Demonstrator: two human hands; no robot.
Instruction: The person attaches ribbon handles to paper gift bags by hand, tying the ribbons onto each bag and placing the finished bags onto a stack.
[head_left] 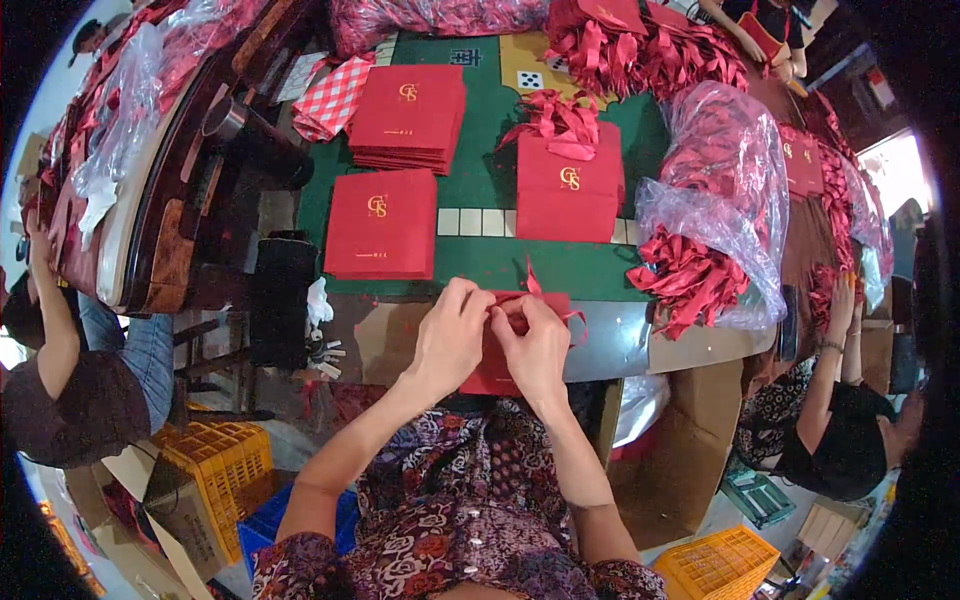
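My left hand [452, 335] and my right hand [535, 345] meet over a red paper bag [492, 368] at the near edge of the green table [480, 260]. Both pinch a red ribbon [535, 292] at the bag's top edge. Much of the bag is hidden under my hands. Just beyond lie a stack of flat red bags with gold emblems [382, 222], a second stack [408, 115] farther back, and a red bag with a ribbon bow [568, 185] to the right.
A clear plastic sack of red ribbons [715, 200] sits at the right. More ribbons [650, 50] pile at the back. One person sits at the left [70, 390], another at the right [830, 420]. Yellow crates [225, 470] and cardboard boxes [690, 440] stand on the floor.
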